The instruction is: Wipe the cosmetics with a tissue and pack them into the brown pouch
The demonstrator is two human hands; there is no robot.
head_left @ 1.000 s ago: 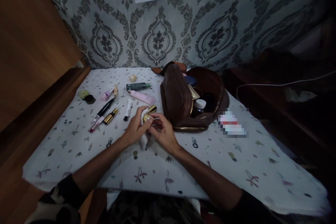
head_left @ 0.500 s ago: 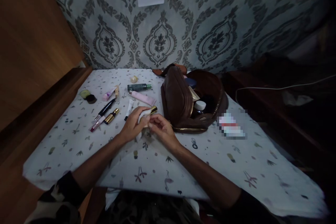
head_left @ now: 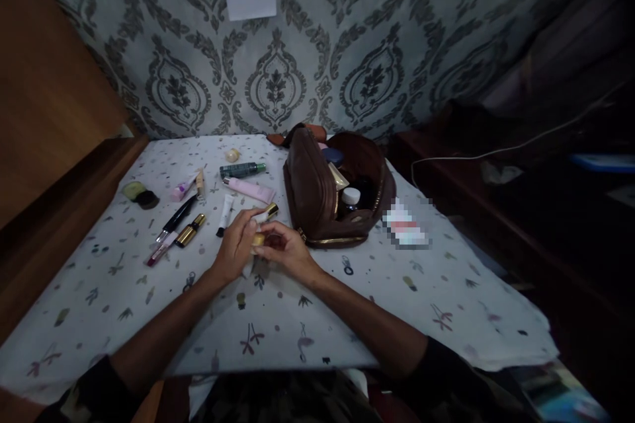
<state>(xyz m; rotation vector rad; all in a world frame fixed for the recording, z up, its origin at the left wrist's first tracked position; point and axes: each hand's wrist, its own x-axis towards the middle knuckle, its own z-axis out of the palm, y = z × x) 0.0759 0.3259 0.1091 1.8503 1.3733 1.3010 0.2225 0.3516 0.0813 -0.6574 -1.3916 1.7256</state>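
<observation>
My left hand (head_left: 237,246) is closed around a white tissue or cloth (head_left: 249,267) and a small item with a gold cap (head_left: 271,209) that sticks out past its fingertips. Between the two hands shows a small yellowish round piece (head_left: 258,239); the fingertips of my right hand (head_left: 288,250) pinch at it. Just right of the hands stands an open brown bag (head_left: 311,182), with a white-capped bottle (head_left: 351,197) inside. Left of the hands lie a small white tube (head_left: 225,213), a pink tube (head_left: 249,190) and a dark green bottle (head_left: 242,170).
On the patterned cloth (head_left: 278,327) at left lie a gold tube (head_left: 190,231), a black pen-like item (head_left: 177,218), a lip gloss (head_left: 161,250), a purple-white tube (head_left: 184,186) and a round brush (head_left: 147,199). A blurred packet (head_left: 405,225) lies right of the bag.
The view has shifted, so the tabletop items appear further left. A yellowish piece now shows between my hands, and my left hand has turned slightly around what it holds.
</observation>
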